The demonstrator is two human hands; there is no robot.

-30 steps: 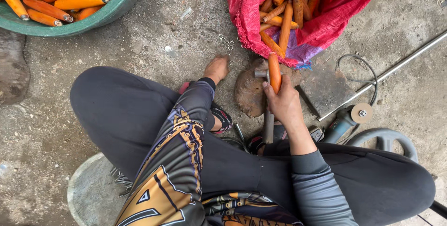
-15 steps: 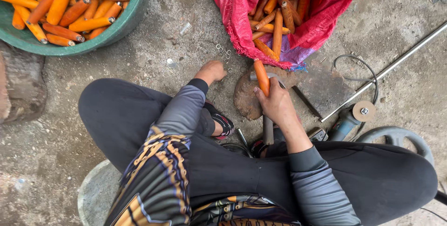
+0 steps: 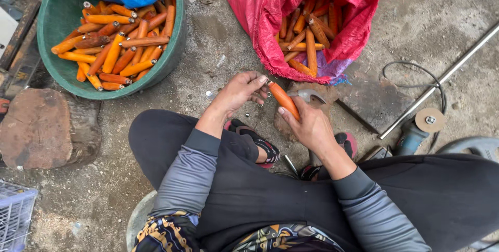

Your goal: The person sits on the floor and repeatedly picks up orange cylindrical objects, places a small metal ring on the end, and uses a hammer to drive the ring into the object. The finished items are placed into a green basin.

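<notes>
Between the knees, both hands, left (image 3: 240, 92) and right (image 3: 307, 126), grip one orange handle (image 3: 283, 99) end to end.

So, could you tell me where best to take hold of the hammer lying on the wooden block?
Grip the hammer by its handle, coming from the person's side. Only its metal head shows, resting on the block; the right hand, holding an orange handle, covers the rest, so I judge it runs toward the person.

Single head-worn view, looking steeply down from close above, lap and ground ahead filling the frame
</notes>
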